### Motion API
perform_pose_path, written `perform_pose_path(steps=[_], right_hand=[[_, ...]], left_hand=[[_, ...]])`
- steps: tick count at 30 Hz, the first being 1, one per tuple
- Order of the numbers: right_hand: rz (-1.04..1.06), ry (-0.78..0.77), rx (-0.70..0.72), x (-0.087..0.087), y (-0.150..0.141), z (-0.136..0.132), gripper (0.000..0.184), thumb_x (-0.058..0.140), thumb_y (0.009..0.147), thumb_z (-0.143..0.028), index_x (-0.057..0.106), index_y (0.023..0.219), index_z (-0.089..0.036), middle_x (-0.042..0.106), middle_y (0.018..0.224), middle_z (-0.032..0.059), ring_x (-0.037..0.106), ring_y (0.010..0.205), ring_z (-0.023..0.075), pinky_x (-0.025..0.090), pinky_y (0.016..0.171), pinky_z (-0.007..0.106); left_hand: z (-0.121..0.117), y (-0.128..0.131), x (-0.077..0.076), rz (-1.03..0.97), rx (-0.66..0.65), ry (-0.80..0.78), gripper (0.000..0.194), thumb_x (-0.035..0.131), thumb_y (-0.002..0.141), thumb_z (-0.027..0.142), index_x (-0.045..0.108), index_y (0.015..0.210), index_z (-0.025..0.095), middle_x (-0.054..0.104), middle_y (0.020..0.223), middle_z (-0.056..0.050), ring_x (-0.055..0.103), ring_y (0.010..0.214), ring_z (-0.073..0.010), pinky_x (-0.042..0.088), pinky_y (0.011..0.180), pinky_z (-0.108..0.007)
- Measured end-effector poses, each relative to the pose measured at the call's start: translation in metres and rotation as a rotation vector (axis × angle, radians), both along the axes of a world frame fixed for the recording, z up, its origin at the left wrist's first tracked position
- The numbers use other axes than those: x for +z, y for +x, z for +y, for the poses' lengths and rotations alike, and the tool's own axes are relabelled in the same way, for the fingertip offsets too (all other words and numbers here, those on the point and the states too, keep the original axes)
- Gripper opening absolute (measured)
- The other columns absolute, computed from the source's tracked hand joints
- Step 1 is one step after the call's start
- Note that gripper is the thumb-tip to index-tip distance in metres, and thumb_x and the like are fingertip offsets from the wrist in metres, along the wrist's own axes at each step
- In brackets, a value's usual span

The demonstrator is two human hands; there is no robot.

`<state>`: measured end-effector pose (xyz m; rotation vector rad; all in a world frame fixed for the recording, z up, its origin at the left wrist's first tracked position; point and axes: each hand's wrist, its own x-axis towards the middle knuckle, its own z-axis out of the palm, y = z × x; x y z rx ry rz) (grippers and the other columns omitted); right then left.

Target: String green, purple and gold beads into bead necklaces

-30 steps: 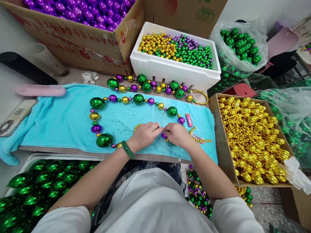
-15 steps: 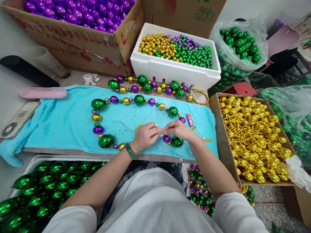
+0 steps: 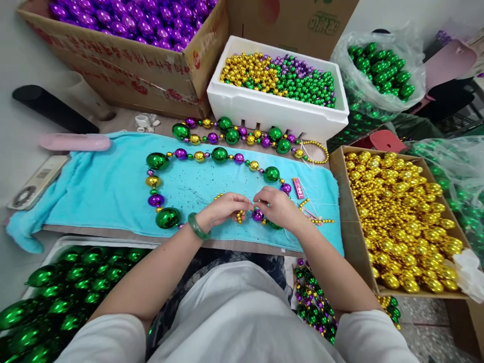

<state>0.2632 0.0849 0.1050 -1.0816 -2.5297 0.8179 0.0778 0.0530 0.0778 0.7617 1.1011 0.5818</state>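
A long bead string of green, purple and gold balls lies in a loop on a blue towel. My left hand, with a green bangle at the wrist, pinches the string's end by small gold beads. My right hand pinches the string beside a purple bead. The fingertips of the two hands nearly meet over the towel's near edge. A large green ball sits partly hidden under my right hand.
A second bead string lies behind the towel. A white foam box holds mixed small beads. A carton of gold beads stands on the right, a purple bead carton behind, a green ball tray at lower left.
My hands stayed together at the string's end. My right hand shifted over the large green ball, and small gold beads now show beside my left fingers.
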Motion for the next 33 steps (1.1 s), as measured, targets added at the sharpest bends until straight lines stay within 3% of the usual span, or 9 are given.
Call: perform_pose_path(steps=[6,10,15,23,26,28,31,33], right_hand=[[-0.160,0.195,-0.124,0.002,-0.008,-0.013,0.016,0.053,0.091,-0.017,0.069,0.090,-0.017,0.065,0.088,0.0075,0.059,0.084,0.0186,0.042,0.072,0.028],[-0.204,0.320,-0.177,-0.003,-0.014,-0.031,0.021,0.047,0.095,-0.021,0.067,0.090,-0.017,0.065,0.086,0.0087,0.058,0.082,0.0201,0.040,0.071,0.030],[-0.167,0.463,-0.226,-0.011,-0.014,-0.040,0.025,0.044,0.097,-0.020,0.065,0.085,-0.018,0.064,0.082,0.0087,0.055,0.080,0.0200,0.038,0.072,0.030],[-0.131,0.490,-0.235,-0.015,-0.013,-0.047,0.025,0.042,0.097,-0.019,0.067,0.090,-0.017,0.065,0.082,0.0092,0.056,0.079,0.0201,0.040,0.073,0.031],[-0.126,0.439,-0.242,-0.020,-0.015,-0.056,0.029,0.041,0.098,-0.021,0.069,0.094,-0.015,0.067,0.083,0.0103,0.058,0.079,0.0199,0.041,0.073,0.030],[-0.121,0.341,-0.237,-0.022,-0.015,-0.061,0.029,0.042,0.097,-0.022,0.070,0.093,-0.015,0.068,0.084,0.0102,0.060,0.079,0.0192,0.043,0.072,0.029],[-0.057,0.120,-0.212,-0.018,-0.011,-0.054,0.020,0.052,0.092,-0.024,0.071,0.089,-0.018,0.070,0.086,0.0079,0.062,0.078,0.0179,0.045,0.070,0.028],[0.074,0.004,-0.269,-0.014,-0.008,-0.038,0.018,0.055,0.089,-0.024,0.072,0.088,-0.019,0.072,0.089,0.0075,0.063,0.082,0.0182,0.046,0.073,0.028]], left_hand=[[-0.002,0.002,0.001,-0.142,0.154,-0.018,0.024,0.080,0.056,0.031,0.067,0.066,0.013,0.059,0.059,0.000,0.054,0.053,-0.0098,0.042,0.053,-0.024],[-0.005,0.007,-0.004,-0.198,0.272,-0.057,0.022,0.075,0.061,0.029,0.059,0.059,0.015,0.052,0.055,0.002,0.043,0.046,-0.0062,0.034,0.046,-0.023],[-0.007,0.012,-0.005,-0.226,0.250,-0.098,0.036,0.074,0.062,0.031,0.043,0.047,0.018,0.035,0.045,0.006,0.029,0.041,-0.0050,0.031,0.045,-0.025],[-0.006,0.018,0.001,-0.248,0.286,-0.083,0.033,0.078,0.058,0.035,0.050,0.056,0.017,0.041,0.049,0.005,0.035,0.046,-0.0060,0.031,0.048,-0.024],[-0.007,0.016,-0.001,-0.119,0.274,0.065,0.028,0.076,0.061,0.038,0.059,0.064,0.015,0.045,0.053,0.004,0.038,0.049,-0.0068,0.030,0.049,-0.023],[-0.009,0.011,-0.004,0.073,0.250,0.262,0.025,0.071,0.068,0.038,0.064,0.070,0.015,0.053,0.059,0.002,0.042,0.052,-0.0078,0.032,0.051,-0.023],[-0.013,0.000,-0.008,0.372,0.128,0.629,0.017,0.063,0.078,0.032,0.067,0.075,0.016,0.064,0.074,-0.002,0.052,0.062,-0.0108,0.039,0.058,-0.024],[-0.016,-0.007,-0.007,0.462,0.012,0.812,0.014,0.058,0.082,0.027,0.067,0.077,0.017,0.066,0.078,-0.002,0.056,0.067,-0.0121,0.041,0.062,-0.024]])
